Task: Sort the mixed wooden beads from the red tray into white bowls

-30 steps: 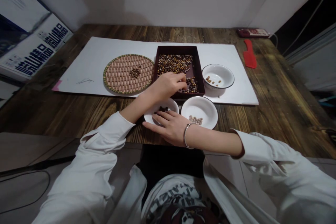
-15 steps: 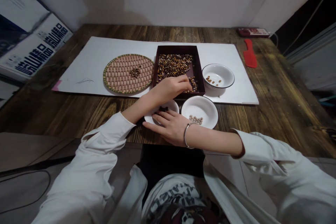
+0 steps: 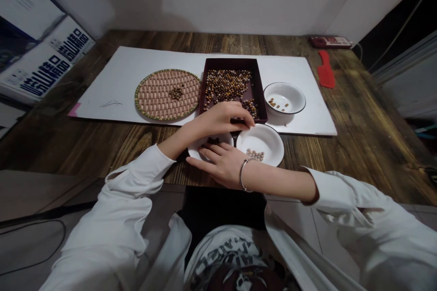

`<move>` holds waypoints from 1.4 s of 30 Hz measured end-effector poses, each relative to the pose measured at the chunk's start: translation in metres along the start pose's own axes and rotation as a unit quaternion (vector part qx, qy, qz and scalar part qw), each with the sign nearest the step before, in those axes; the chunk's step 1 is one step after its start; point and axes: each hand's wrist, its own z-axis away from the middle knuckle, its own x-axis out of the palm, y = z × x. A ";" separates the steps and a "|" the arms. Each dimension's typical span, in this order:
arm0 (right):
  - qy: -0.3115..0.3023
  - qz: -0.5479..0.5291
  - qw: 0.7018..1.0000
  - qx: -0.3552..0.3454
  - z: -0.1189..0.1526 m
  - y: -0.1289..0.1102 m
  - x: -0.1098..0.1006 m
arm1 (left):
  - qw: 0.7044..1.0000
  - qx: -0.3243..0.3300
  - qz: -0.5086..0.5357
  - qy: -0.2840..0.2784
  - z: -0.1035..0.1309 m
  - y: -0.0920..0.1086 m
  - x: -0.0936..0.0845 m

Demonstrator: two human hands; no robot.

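Observation:
My left hand [image 3: 235, 116] reaches across to the right over the near edge of a dark red box [image 3: 259, 93] of mixed beads [image 3: 228, 84]. Its thumb and fingertips are pinched together at the back rim of a white bowl [image 3: 273, 138] holding pale beads [image 3: 255, 155]. Whatever sits in the pinch is hidden. Under my left wrist, my right hand [image 3: 221, 163] lies with its fingers spread over another white bowl [image 3: 194, 151], partly covering it. Dark beads [image 3: 213, 140] show in that bowl beside my right fingers.
A round woven tray [image 3: 153, 95] with a small pile of brown beads lies on a white board [image 3: 119, 72]. Right of the box stands a white enamel bowl [image 3: 290, 95] with several yellowish-brown pieces. A red scraper-like tool [image 3: 326, 75] lies on the wooden table [image 3: 368, 145].
My left hand has drawn back from the beads in the box, slightly right and nearer, to the rim of the pale-bead bowl. My right hand has stayed in place.

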 end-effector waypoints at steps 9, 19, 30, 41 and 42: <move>0.007 0.005 1.000 -0.008 0.001 0.002 0.000 | 0.998 -0.031 0.004 -0.048 -0.001 0.007 -0.002; 0.019 0.014 1.000 -0.008 0.002 0.002 0.004 | 0.997 -0.037 0.036 -0.056 -0.002 0.002 -0.001; 0.012 0.012 1.000 -0.007 0.001 0.002 0.001 | 0.997 -0.043 0.027 -0.061 -0.002 0.004 -0.001; 0.027 0.009 1.000 -0.010 0.002 0.002 0.006 | 0.997 -0.034 0.031 -0.062 -0.001 0.001 0.000; 0.023 0.007 1.000 -0.009 0.002 0.002 0.005 | 0.997 -0.036 0.031 -0.063 -0.001 0.001 0.000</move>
